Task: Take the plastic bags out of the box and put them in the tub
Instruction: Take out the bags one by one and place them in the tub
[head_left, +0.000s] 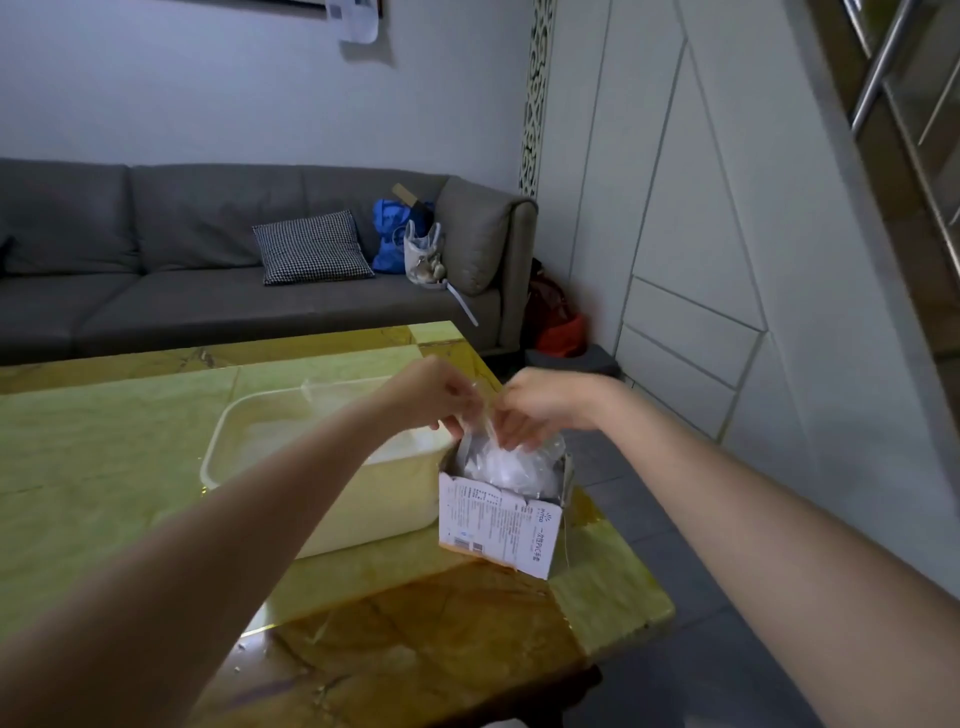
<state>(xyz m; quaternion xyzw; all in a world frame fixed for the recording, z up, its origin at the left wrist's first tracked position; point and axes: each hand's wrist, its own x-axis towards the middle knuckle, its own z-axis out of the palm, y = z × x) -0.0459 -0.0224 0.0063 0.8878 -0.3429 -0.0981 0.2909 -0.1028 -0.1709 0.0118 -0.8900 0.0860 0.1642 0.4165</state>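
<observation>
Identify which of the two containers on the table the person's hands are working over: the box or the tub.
The white printed cardboard box at the table's right edge. Both hands pinch clear plastic above its open top. The translucent tub sits beside it, to its left.

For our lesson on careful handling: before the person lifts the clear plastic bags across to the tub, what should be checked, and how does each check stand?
1. Both hands, left and right, pinch the clear plastic bags: ok.
2. White printed cardboard box open on top: ok.
3. White rectangular plastic tub beside the box, uncovered: ok.
4. Box away from the edge of the green-and-brown marble table: not ok.
5. Bags free of the box: cannot tell.
</observation>
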